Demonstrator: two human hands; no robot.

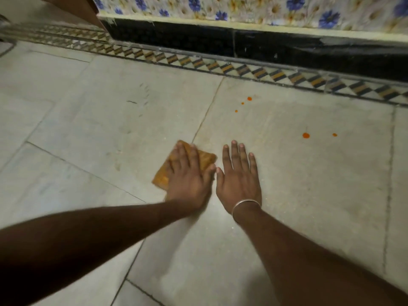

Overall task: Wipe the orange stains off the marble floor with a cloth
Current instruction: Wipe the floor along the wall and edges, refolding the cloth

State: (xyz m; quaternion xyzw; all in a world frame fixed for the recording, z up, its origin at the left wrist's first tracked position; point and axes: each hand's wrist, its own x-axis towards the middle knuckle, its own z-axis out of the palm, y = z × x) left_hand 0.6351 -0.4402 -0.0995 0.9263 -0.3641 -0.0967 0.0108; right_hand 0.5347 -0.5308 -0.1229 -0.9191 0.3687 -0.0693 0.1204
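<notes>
Fingers (182,154) of the left hand (189,177) lie straight and flat on the folded orange cloth (206,160) and press it to the marble floor (309,191); they do not curl around it. The right hand (239,182) rests just beside, palm down and fingers spread on bare marble, and holds nothing.

Three small orange drops (249,98) sit well beyond the right fingertips. Two more (305,135) lie further to the right of them.

To wipe well, I think the cloth should slide under even pressure up to each drop and pass over it from the outside inward, so the colour does not spread. The right hand can carry the body weight.

The palm hides much of the cloth, so I cannot tell if a stain lies under it, or if the cloth is wet. The left hand looks slightly blurred.
</notes>
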